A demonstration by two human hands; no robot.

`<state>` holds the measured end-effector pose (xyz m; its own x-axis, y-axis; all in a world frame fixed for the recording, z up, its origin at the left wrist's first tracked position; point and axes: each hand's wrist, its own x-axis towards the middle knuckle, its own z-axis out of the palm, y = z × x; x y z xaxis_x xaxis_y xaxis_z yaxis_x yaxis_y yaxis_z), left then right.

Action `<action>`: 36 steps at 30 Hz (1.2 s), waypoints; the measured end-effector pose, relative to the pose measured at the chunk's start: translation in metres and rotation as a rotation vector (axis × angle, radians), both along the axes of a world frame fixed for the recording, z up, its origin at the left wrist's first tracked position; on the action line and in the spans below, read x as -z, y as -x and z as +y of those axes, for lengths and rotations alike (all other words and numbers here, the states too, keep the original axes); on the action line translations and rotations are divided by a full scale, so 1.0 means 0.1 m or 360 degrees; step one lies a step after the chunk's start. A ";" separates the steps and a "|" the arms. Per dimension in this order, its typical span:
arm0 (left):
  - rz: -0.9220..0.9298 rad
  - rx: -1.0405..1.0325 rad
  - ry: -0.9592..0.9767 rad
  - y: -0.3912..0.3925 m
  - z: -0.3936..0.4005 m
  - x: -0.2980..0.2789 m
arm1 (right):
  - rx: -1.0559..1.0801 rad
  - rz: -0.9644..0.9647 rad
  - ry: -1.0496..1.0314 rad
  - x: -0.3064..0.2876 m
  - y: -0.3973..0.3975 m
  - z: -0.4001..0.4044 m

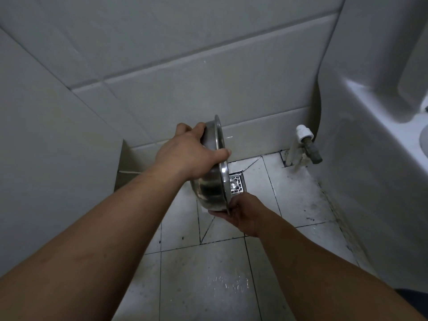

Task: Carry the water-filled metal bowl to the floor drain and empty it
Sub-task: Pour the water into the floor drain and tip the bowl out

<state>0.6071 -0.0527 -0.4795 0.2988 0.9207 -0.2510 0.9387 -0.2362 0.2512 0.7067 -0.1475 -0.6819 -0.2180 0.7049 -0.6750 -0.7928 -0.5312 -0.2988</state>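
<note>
Head view: round steel bowl (209,188) tipped over square grated drain (236,184).

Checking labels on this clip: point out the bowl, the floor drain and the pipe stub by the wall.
bowl (209,193): head view, on its outer steel side.
floor drain (236,184): head view, on the visible part of its grate.
pipe stub (305,133): head view, on its white cap.

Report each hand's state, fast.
Left hand: closed on the upper rim of the tipped metal bowl.
Right hand: gripping the bowl's lower rim.
</note>
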 end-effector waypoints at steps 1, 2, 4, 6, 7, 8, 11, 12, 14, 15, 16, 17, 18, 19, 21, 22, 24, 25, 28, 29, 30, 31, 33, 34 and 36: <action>-0.0006 -0.0001 0.0007 0.00 -0.01 0.01 | -0.0005 -0.0018 0.0017 0.00 0.00 0.00; -0.0009 0.0001 0.0014 0.00 -0.02 0.03 | -0.0012 -0.0042 0.0036 0.01 0.00 0.00; -0.0025 -0.0005 0.0031 0.00 -0.02 0.04 | -0.0016 -0.0065 0.0052 0.01 0.00 0.00; -0.0047 -0.0021 0.0049 0.01 -0.01 0.04 | -0.0004 -0.0068 0.0047 0.00 0.01 0.01; -0.0050 -0.0029 0.0055 0.00 -0.01 0.03 | 0.0000 -0.0066 0.0047 0.00 0.01 0.01; -0.0046 -0.0036 0.0054 0.00 -0.01 0.02 | 0.0002 -0.0058 0.0045 0.00 0.02 0.02; -0.0009 -0.0042 0.0017 -0.03 0.01 -0.02 | 0.0020 -0.0017 0.0045 -0.01 0.02 0.06; 0.0003 -0.0036 -0.0006 -0.04 0.01 -0.02 | 0.0029 -0.0004 0.0049 -0.02 0.03 0.07; 0.0021 -0.0015 -0.0042 -0.06 0.01 -0.02 | 0.0040 0.0009 0.0054 -0.04 0.03 0.08; 0.0026 -0.0003 -0.0048 -0.07 0.01 -0.02 | 0.0042 0.0007 0.0054 -0.06 0.03 0.08; 0.0028 0.0005 -0.0049 -0.07 0.00 -0.01 | 0.0046 0.0007 0.0055 -0.07 0.03 0.07; 0.0029 0.0012 -0.0050 -0.08 -0.01 0.01 | 0.0049 0.0010 0.0059 -0.08 0.02 0.06; 0.0030 0.0018 -0.0053 -0.08 -0.01 0.02 | 0.0049 0.0013 0.0067 -0.10 0.02 0.05; 0.0026 0.0021 -0.0055 -0.08 -0.01 0.03 | 0.0049 0.0017 0.0074 -0.12 0.02 0.04; 0.0000 0.0015 -0.0061 -0.07 -0.01 0.06 | 0.0057 0.0032 0.0081 -0.17 0.01 0.02; -0.0016 0.0011 -0.0062 -0.06 -0.01 0.07 | 0.0061 0.0045 0.0083 -0.19 0.01 0.01; -0.0058 0.0002 -0.0048 -0.02 -0.01 0.09 | 0.0065 0.0050 0.0092 -0.23 0.00 0.01; -0.0093 -0.0013 -0.0029 0.00 -0.01 0.10 | 0.0066 0.0037 0.0100 -0.25 -0.01 0.00; -0.0217 -0.0090 0.0024 0.09 -0.04 0.14 | 0.0065 -0.0033 0.0117 -0.29 -0.05 0.00; -0.0257 -0.0112 0.0039 0.12 -0.05 0.15 | 0.0056 -0.0070 0.0129 -0.29 -0.05 -0.01; -0.0304 -0.0134 0.0060 0.16 -0.07 0.17 | 0.0033 -0.0121 0.0147 -0.30 -0.06 -0.01; -0.0370 -0.0164 0.0085 0.20 -0.09 0.19 | 0.0001 -0.0199 0.0168 -0.32 -0.08 -0.01; -0.0543 -0.0235 0.0125 0.28 -0.15 0.24 | -0.0070 -0.0385 0.0184 -0.35 -0.12 0.00; -0.0652 -0.0275 0.0136 0.32 -0.17 0.27 | -0.0121 -0.0517 0.0188 -0.37 -0.17 0.03; -0.0871 -0.0379 0.0186 0.40 -0.22 0.34 | -0.0217 -0.0787 0.0194 -0.43 -0.30 0.08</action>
<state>0.5676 -0.0744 -0.5139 0.2025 0.9537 -0.2224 0.6896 0.0224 0.7239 0.7367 -0.1399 -0.6391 0.0629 0.6025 -0.7957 -0.4938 -0.6740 -0.5494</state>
